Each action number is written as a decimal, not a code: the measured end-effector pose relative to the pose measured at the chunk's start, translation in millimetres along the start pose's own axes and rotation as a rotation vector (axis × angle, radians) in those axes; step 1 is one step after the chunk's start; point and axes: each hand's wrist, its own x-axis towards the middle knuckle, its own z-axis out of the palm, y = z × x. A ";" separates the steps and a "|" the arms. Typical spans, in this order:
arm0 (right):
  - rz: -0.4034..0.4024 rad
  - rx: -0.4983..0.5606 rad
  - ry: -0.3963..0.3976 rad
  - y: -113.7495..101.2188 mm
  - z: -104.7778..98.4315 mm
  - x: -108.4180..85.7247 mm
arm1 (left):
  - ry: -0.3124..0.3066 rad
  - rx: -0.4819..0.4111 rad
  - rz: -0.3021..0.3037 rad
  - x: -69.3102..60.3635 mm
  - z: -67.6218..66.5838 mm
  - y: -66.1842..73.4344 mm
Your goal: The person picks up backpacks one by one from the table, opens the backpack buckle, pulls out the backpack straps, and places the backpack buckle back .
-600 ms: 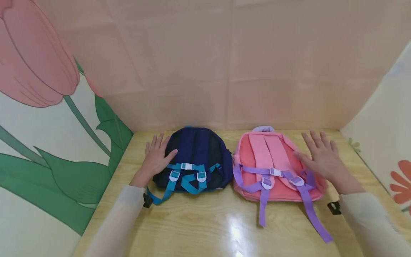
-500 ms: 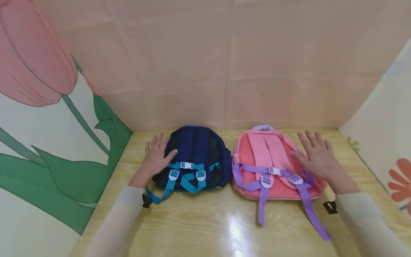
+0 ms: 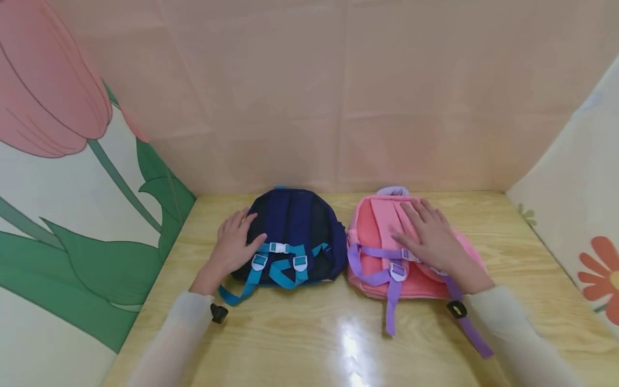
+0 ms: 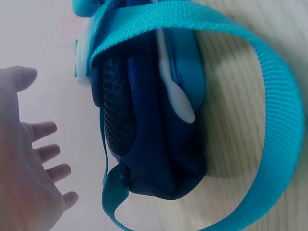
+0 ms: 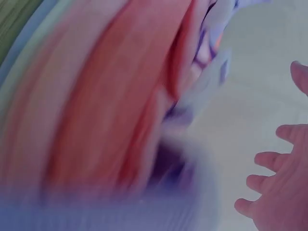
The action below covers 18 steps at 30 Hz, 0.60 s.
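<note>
A navy backpack [image 3: 290, 220] with teal straps lies on the table, its strap side up and a white buckle [image 3: 279, 248] fastened across it. Over its left edge hovers my left hand [image 3: 233, 244], fingers spread and relaxed; the left wrist view shows a gap between hand [image 4: 29, 159] and bag [image 4: 149, 120]. To the right lies a pink backpack [image 3: 369, 226] with purple straps, also strap side up. My right hand [image 3: 432, 236] is above its right half, hiding part of the straps. In the right wrist view, the fingers [image 5: 267, 162] stand apart from the blurred pink fabric [image 5: 106, 96].
Both backpacks rest on a wooden table [image 3: 290, 338], side by side near the back wall [image 3: 271, 97]. A tulip-printed panel [image 3: 63, 215] borders the left, a flower-printed one [image 3: 566, 199] the right. A purple strap end [image 3: 476, 338] trails toward the front.
My right hand has moved left, from beside the pink backpack's right edge to over its right half. The left hand stays nearly in place. The head view has shifted slightly.
</note>
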 end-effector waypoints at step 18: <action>-0.075 0.084 -0.015 -56.0 24.5 25.1 | -0.082 -0.001 0.040 -8.6 3.0 9.7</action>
